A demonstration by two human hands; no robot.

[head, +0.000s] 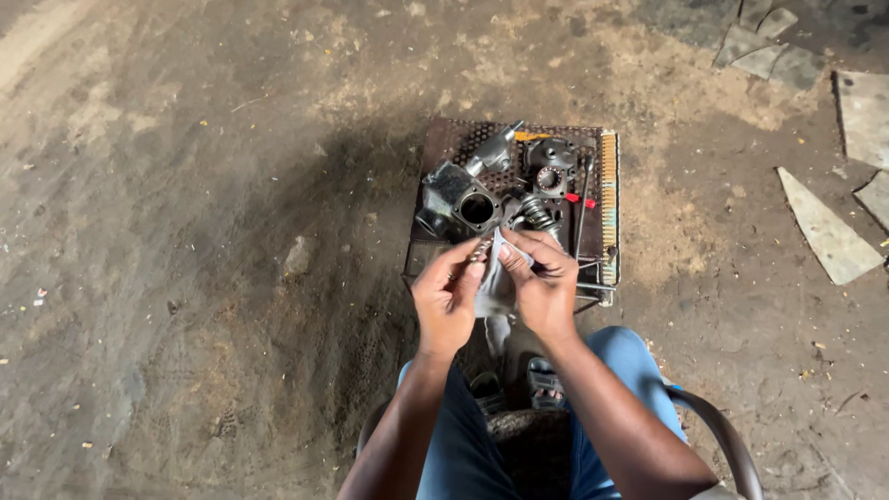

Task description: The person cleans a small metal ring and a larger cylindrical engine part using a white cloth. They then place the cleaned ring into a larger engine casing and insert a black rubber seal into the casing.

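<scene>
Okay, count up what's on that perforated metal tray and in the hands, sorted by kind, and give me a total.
Grey metal housing blocks: 2, one large, one smaller dark
Coil springs: 1
Metal cylinder parts: 1
Red-handled tools: 1
Pale cloths: 1, between left hand and right hand
Small metal parts in the left fingers: 1
Total: 7

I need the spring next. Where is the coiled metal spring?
The coiled metal spring lies on the perforated metal tray, just beyond the right hand.
</scene>
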